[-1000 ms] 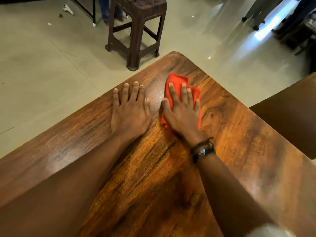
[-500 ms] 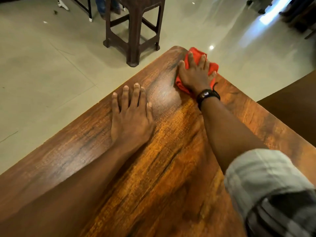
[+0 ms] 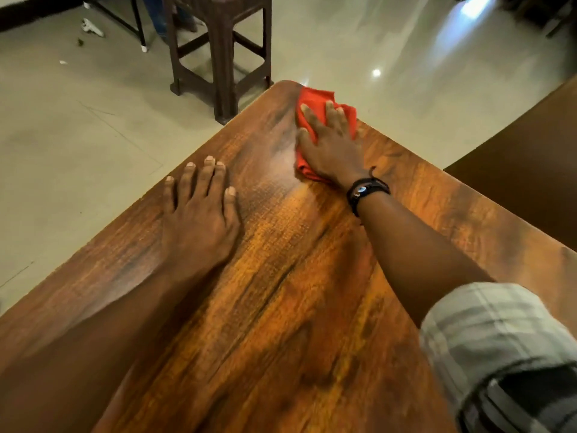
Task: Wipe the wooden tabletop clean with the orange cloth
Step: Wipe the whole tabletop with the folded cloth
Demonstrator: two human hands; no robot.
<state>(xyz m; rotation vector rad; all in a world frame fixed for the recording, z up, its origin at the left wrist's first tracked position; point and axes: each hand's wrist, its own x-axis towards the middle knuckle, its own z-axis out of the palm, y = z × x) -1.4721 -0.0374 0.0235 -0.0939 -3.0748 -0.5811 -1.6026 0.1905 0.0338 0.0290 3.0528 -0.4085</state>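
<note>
Since one second ago, the right grip (image 3: pixel 331 145) has carried the orange cloth (image 3: pixel 313 100) from mid-surface, beside the left grip (image 3: pixel 199 220), out to the far rounded corner of the wooden surface (image 3: pixel 312 292). The left grip has not shifted.

Right grip: fingers apart and near straight, palm flat on the cloth, pressing rather than clamping. This is judged suited to wiping, as it spreads load across the fabric.

Cloth: soft fabric, bunched in folds. It lies under the palm, its far edge showing beyond the fingertips at the corner.

Left grip: fingers apart, laid flat on bare wood near the left edge, holding nothing. This is judged a brace for the long reach.

Surface: glossy brown board with dark grain streaks. A pale hazy band lies left of the cloth; moisture or glare cannot be told.

A dark wristband (image 3: pixel 367 190) sits on the right wrist, and a checked sleeve (image 3: pixel 499 339) is rolled up the arm. A dark moulded stool (image 3: pixel 221 57) stands on the pale floor (image 3: pixel 78 135) beyond.
</note>
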